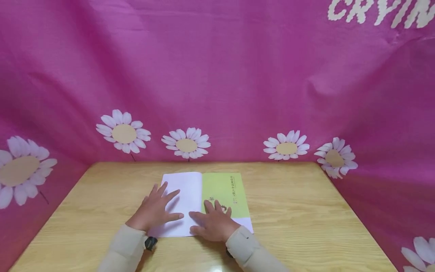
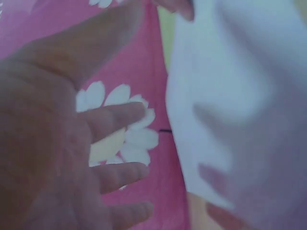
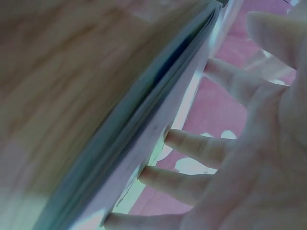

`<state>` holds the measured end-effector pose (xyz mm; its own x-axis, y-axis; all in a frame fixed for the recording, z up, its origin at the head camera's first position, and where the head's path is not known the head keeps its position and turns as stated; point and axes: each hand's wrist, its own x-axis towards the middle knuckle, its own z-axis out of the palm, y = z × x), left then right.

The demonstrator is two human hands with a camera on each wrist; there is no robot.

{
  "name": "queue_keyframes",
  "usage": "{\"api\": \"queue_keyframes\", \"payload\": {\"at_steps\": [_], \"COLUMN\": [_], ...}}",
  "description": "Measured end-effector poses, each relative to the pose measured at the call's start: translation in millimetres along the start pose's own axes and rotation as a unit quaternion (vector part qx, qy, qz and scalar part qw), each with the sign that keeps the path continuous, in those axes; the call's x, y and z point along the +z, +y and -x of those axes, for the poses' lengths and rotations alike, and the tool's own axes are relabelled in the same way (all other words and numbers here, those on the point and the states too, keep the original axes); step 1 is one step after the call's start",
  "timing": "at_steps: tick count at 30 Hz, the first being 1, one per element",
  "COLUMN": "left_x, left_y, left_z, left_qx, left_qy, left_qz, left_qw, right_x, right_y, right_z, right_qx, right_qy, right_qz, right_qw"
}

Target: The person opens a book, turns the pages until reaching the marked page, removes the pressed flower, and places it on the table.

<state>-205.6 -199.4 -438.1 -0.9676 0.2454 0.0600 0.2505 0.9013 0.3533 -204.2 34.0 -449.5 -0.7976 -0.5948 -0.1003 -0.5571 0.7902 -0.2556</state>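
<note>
An open book [image 1: 221, 185] lies on the table, its left page [image 1: 183, 183] plain white and its right page green with a column of dark characters, a small drawing and a white strip at the bottom. My left hand [image 1: 153, 209] is over the left page with fingers spread; in the left wrist view its shadow falls on the white page [image 2: 230, 96]. My right hand [image 1: 215, 224] lies across the lower part of the book near the fold, fingers spread. In the right wrist view its fingertips [image 3: 149, 173] touch the page, above the stacked page edges [image 3: 139, 110].
The wooden table [image 1: 295, 219] extends around the book on all sides. A magenta cloth [image 1: 238, 75] printed with white daisies hangs behind and beside it. Light sleeves [image 1: 125, 245] cover both forearms, and a small black device [image 1: 150, 243] shows at the left wrist.
</note>
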Motion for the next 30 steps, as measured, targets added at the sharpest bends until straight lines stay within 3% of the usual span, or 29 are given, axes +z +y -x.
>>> {"api": "queue_keyframes", "payload": {"at_steps": [3,11,20,30], "left_x": [6.1,20.4,29.8,30.3], "left_y": [4.5,23.1,35.7,35.6], "left_z": [1.7,-3.6,-12.8,-12.5], "left_qx": [0.004,-0.012,-0.021,-0.008], "left_qy": [-0.019,-0.08,-0.086,-0.07], "left_qz": [-0.03,-0.02,-0.021,-0.017], "left_qw": [0.9994,0.9965,0.9959,0.9973], "right_x": [0.4,-2.3,-15.8,-28.2], "right_y": [1.2,19.3,38.0,57.6], "right_z": [1.1,7.2,9.8,14.3], "right_qx": [0.0,0.024,0.04,0.054], "right_qy": [-0.004,-0.007,-0.023,0.035], "right_qz": [-0.01,-0.007,-0.055,-0.127], "right_qw": [0.9999,0.9997,0.9974,0.9898]}}
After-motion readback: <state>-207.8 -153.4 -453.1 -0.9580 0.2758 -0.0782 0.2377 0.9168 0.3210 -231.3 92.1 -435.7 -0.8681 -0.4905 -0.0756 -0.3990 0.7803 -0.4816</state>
